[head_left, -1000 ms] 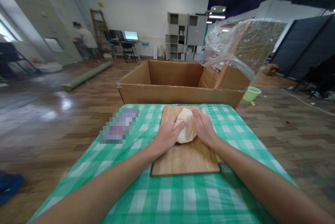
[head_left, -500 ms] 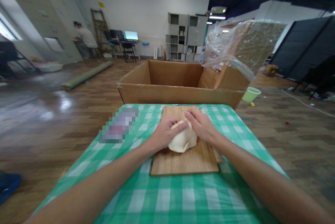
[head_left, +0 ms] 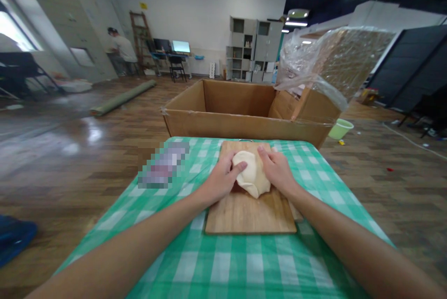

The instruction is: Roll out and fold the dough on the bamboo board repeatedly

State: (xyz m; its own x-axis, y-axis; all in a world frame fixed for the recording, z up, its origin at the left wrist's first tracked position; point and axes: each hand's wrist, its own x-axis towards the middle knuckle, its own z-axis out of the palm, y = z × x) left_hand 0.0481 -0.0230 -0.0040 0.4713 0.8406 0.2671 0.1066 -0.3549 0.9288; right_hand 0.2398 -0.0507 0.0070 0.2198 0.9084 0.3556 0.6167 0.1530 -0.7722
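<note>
As your left hand [head_left: 219, 179] and right hand [head_left: 277, 172] cup it, the dough [head_left: 252, 175] has rolled forward. Its top looks smoother.

A pixelated patch [head_left: 163, 170] lies on the checked cloth [head_left: 223, 261], at 9 o'clock from the cutting board [head_left: 249, 215]; what is under it cannot be told. The left hand [head_left: 220, 180] covers the 9 o'clock side of the dough [head_left: 252, 173] and the right hand [head_left: 277, 173] covers its 3 o'clock side. Both palms are hidden. The lower edge cuts off both forearms. The near wall of the cardboard box [head_left: 244, 126] at 12 o'clock hides its floor. A blue thing [head_left: 14, 238] at far 9 o'clock is cut off by the edge. The person [head_left: 120, 50] at 11 o'clock is too small for detail.
</note>
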